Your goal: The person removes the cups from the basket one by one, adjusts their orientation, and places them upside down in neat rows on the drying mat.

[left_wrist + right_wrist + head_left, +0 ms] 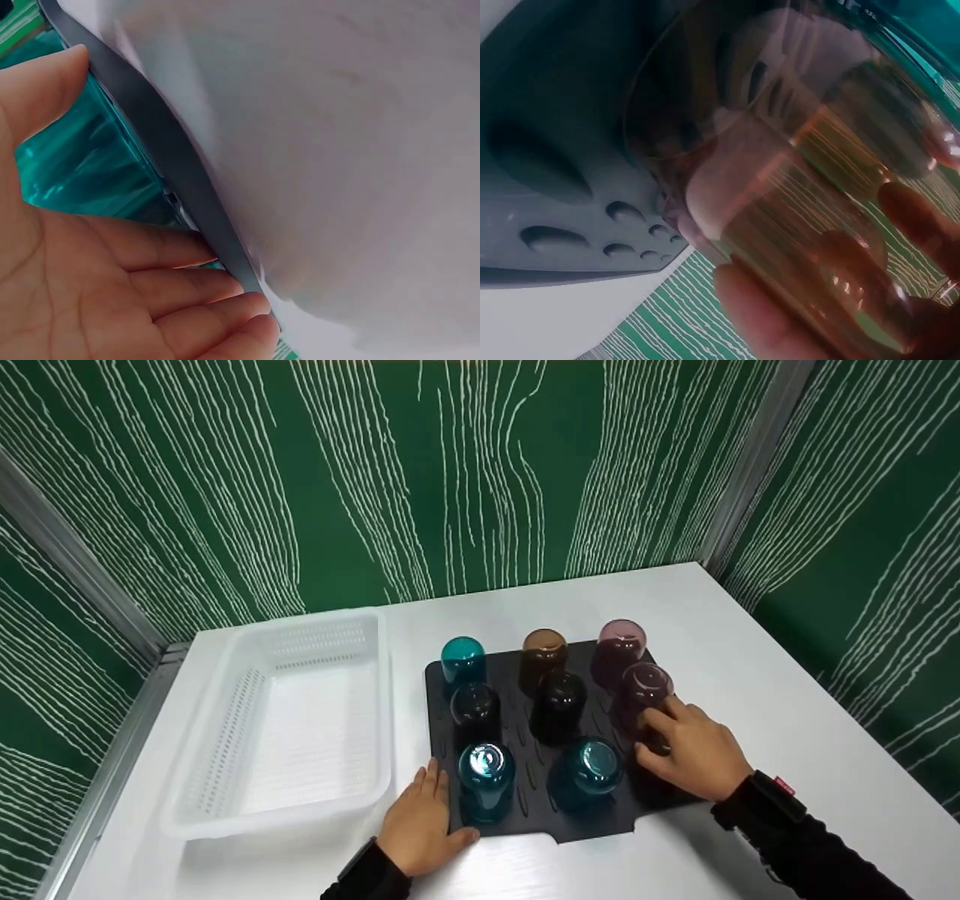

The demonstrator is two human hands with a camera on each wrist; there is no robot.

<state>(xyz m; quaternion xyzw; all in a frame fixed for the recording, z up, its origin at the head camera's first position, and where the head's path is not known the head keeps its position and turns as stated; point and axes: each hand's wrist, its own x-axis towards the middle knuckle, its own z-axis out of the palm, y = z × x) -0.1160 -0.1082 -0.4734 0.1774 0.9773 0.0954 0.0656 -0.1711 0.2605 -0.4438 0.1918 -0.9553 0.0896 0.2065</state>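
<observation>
Several coloured glasses stand upside down on a black drying mat (536,810). My right hand (694,746) grips a pale pink see-through glass (646,682) at the mat's right side. In the right wrist view, the fingers (757,311) curl round this pink glass (780,202), its rim at the ribbed mat (547,187); whether it bears fully on the mat I cannot tell. My left hand (420,821) rests at the mat's front left corner, fingers extended. The left wrist view has its fingertips (251,304) against the mat's edge (172,142), beside a teal glass (82,165).
A white plastic basket (382,720) with slotted walls stands left of the mat on the white table (810,750). Behind the held glass is another pink one (622,639). Teal (463,656), amber (544,649) and dark (559,701) glasses share the mat. Green patterned panels (495,472) enclose the table.
</observation>
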